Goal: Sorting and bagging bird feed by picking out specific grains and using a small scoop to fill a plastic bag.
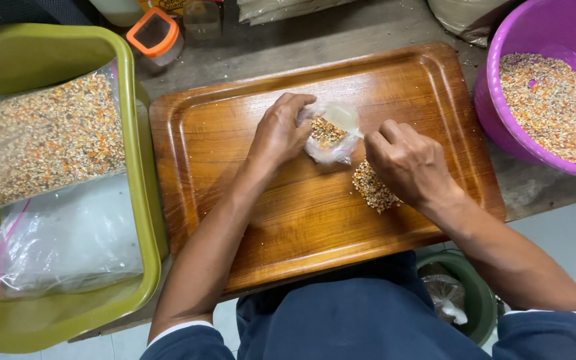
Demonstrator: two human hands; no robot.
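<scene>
I take the wooden tray [235,133] as my landmark, since everything in hand sits on it. Near its middle the left hand [280,133] curls around a small clear plastic bag [331,137], fingers wrapped at its mouth so the opening stays upright and wide; the bag is already partly filled with mixed grain. Just right of the bag, the right hand [408,163] is clenched on a small pale scoop [345,117], whose bowl sits at the bag's mouth, tilted inward so the grain drops in rather than over the side. I judge the bag is kept low on the tray so that anything spilled is caught by its raised rim.

A loose heap of grain [373,187] lies on the tray just below the bag, partly under the right hand, within easy reach of the scoop.

To the right of the tray, a purple basin [501,60] holds a large supply of the same mix. To the left of the tray, a green tub [135,167] carries a filled zip bag of grain [48,140] and a clear, seemingly empty bag [68,240] below it. Behind the tray, on the counter [288,40], stands an orange-lidded jar [158,33].
</scene>
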